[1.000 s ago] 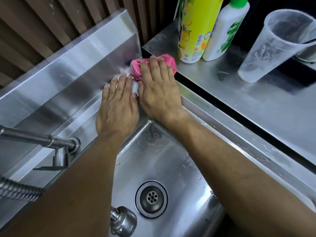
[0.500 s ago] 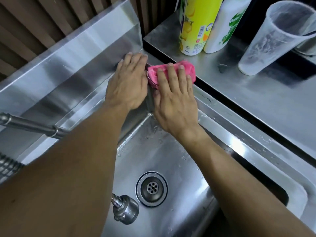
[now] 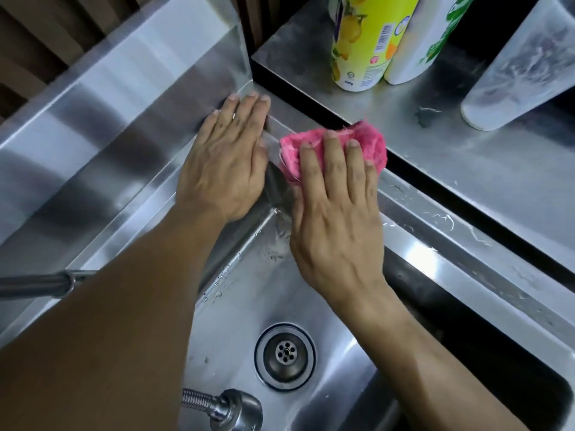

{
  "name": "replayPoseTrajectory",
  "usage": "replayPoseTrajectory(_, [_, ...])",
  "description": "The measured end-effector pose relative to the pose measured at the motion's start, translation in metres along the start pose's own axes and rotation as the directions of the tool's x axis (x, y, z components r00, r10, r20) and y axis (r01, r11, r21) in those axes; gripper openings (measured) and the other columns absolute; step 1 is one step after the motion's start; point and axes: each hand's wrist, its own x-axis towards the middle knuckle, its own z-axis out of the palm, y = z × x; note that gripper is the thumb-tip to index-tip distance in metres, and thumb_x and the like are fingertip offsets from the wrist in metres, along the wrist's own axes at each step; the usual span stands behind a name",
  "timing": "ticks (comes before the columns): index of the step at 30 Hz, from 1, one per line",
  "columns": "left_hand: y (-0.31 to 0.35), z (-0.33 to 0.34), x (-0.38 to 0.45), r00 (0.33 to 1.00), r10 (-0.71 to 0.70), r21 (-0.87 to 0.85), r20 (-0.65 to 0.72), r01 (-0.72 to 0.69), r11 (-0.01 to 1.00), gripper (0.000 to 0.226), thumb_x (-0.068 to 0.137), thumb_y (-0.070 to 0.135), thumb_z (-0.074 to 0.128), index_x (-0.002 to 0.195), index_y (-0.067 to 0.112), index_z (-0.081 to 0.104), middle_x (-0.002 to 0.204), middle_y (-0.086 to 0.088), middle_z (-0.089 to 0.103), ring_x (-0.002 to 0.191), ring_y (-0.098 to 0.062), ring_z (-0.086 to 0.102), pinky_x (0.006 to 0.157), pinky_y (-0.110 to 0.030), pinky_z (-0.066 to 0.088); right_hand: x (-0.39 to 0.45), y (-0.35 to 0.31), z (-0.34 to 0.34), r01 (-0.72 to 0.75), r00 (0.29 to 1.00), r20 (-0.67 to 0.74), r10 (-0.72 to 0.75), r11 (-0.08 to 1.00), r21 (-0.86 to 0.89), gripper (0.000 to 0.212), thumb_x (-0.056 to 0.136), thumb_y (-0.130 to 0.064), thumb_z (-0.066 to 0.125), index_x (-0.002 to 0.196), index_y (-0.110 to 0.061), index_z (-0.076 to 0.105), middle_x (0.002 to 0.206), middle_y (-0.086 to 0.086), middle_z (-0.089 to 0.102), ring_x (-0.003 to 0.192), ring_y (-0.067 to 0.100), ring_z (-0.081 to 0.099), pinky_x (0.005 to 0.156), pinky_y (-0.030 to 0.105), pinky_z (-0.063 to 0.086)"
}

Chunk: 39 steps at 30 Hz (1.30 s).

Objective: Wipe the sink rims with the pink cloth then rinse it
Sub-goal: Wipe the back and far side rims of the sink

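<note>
Flat-fingered, the right hand (image 3: pixel 339 213) presses the pink cloth (image 3: pixel 367 141) down onto the far right corner of the sink rim (image 3: pixel 451 259), fingers straight and spread across the bunched fabric with no pinch or curl. The left hand (image 3: pixel 224 169) lies palm-down just beside it on the back rim, fingers straight and close together, holding nothing, its fingertips (image 3: pixel 249 102) reaching the foot of the steel backsplash (image 3: pixel 124 104).

A second ago both hands sat side by side farther along the back rim, the cloth tucked against the backsplash. Since then the cloth has travelled round the corner to the right-hand rim, stopping against the dark gap that divides the sink from the neighbouring surface (image 3: pixel 466 169), and the left hand has slid up to the spot the cloth left. That suggests the back rim is largely done and the wipe is turning onto the side rim, where smears and droplets still show nearer the viewer.

Rinsing has not begun: the basin around the drain (image 3: pixel 285 356) holds only scattered drops, and the spray head (image 3: pixel 233 409) hangs over it with no water visibly running. On the surface beyond stand a yellow bottle (image 3: pixel 367 42), a white bottle (image 3: pixel 420 45) and a cloudy plastic cup (image 3: pixel 516 66), all well clear of the cloth's likely path.
</note>
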Motion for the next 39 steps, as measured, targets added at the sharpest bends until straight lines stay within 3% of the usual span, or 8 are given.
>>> replayPoseTrajectory(4, [-0.002, 0.002, 0.0, 1.0, 0.005, 0.013, 0.007, -0.005, 1.0, 0.058, 0.11, 0.029, 0.024, 0.166, 0.018, 0.014, 0.173, -0.001, 0.016, 0.161, -0.02, 0.009, 0.129, -0.036, 0.004, -0.01, -0.002, -0.005, -0.025, 0.999, 0.038, 0.025, 1.0, -0.012, 0.054, 0.11, -0.027, 0.037, 0.159, -0.006, 0.035, 0.168, 0.021, 0.025, 0.157, 0.043, 0.018, 0.131, 0.051, 0.008])
replayPoseTrajectory(7, [-0.003, 0.004, 0.003, 1.0, 0.001, 0.004, 0.01, -0.001, 1.0, 0.057, 0.11, 0.029, 0.023, 0.166, 0.019, 0.013, 0.173, 0.0, 0.015, 0.161, -0.018, 0.007, 0.128, -0.034, 0.003, 0.025, -0.022, 0.001, 0.016, 0.994, 0.111, -0.013, 1.0, -0.02, 0.058, 0.111, -0.032, 0.025, 0.163, -0.007, 0.025, 0.171, 0.021, 0.015, 0.159, 0.041, 0.009, 0.13, 0.052, 0.003])
replayPoseTrajectory(10, [-0.004, 0.005, 0.003, 1.0, 0.004, -0.003, 0.006, -0.004, 1.0, 0.057, 0.11, 0.029, 0.022, 0.166, 0.019, 0.013, 0.173, 0.0, 0.015, 0.161, -0.018, 0.007, 0.129, -0.035, 0.004, 0.018, -0.024, 0.001, -0.055, 0.994, 0.095, 0.056, 0.998, -0.009, 0.059, 0.112, -0.033, 0.025, 0.165, -0.008, 0.018, 0.173, 0.019, 0.009, 0.16, 0.039, 0.003, 0.13, 0.049, 0.001])
replayPoseTrajectory(16, [-0.003, 0.005, 0.002, 1.0, 0.006, 0.007, -0.002, -0.006, 1.0, 0.059, 0.109, 0.032, 0.017, 0.166, 0.019, 0.013, 0.173, 0.0, 0.015, 0.161, -0.021, 0.008, 0.13, -0.038, 0.005, -0.046, 0.001, -0.01, -0.155, 0.988, 0.03, 0.154, 0.988, 0.008, 0.059, 0.111, -0.034, 0.033, 0.16, -0.003, 0.03, 0.17, 0.02, 0.02, 0.16, 0.038, 0.013, 0.131, 0.05, 0.01])
replayPoseTrajectory(22, [-0.003, 0.004, 0.001, 0.999, 0.044, 0.036, 0.01, -0.044, 0.998, 0.059, 0.108, 0.028, 0.019, 0.166, 0.019, 0.011, 0.174, -0.004, 0.014, 0.161, -0.025, 0.004, 0.13, -0.043, 0.007, 0.021, -0.017, 0.0, -0.03, 0.992, 0.116, 0.039, 0.996, -0.083, 0.058, 0.112, -0.036, 0.016, 0.164, -0.009, 0.018, 0.173, 0.019, 0.008, 0.16, 0.039, 0.002, 0.129, 0.049, -0.001])
replayPoseTrajectory(26, [-0.002, 0.003, -0.001, 0.998, 0.058, 0.044, 0.018, -0.059, 0.997, 0.059, 0.11, 0.035, 0.015, 0.166, 0.02, 0.009, 0.174, -0.005, 0.013, 0.161, -0.029, 0.005, 0.13, -0.045, 0.005, -0.026, 0.014, -0.017, -0.173, 0.983, 0.05, 0.176, 0.983, -0.067, 0.061, 0.108, -0.029, 0.03, 0.163, -0.002, 0.021, 0.169, 0.019, 0.022, 0.159, 0.037, 0.016, 0.13, 0.05, 0.009])
replayPoseTrajectory(29, [-0.001, 0.003, -0.002, 0.997, 0.068, 0.045, 0.025, -0.069, 0.997, 0.059, 0.111, 0.036, 0.013, 0.166, 0.019, 0.009, 0.174, -0.006, 0.013, 0.161, -0.028, 0.005, 0.131, -0.044, 0.004, -0.048, 0.027, -0.03, -0.219, 0.97, 0.088, 0.225, 0.973, -0.069, 0.067, 0.1, -0.025, 0.035, 0.161, -0.001, 0.024, 0.169, 0.023, 0.019, 0.157, 0.041, 0.016, 0.129, 0.052, 0.01])
replayPoseTrajectory(39, [-0.002, 0.001, 0.0, 0.999, 0.049, -0.03, -0.009, -0.049, 0.998, 0.056, 0.111, 0.024, 0.022, 0.165, 0.013, 0.018, 0.173, -0.005, 0.018, 0.16, -0.021, 0.009, 0.131, -0.038, 0.005, 0.07, -0.015, -0.004, 0.083, 0.982, 0.18, -0.055, 0.985, -0.149, 0.063, 0.106, -0.037, 0.024, 0.162, -0.008, 0.021, 0.169, 0.013, 0.024, 0.155, 0.032, 0.023, 0.129, 0.045, 0.011])
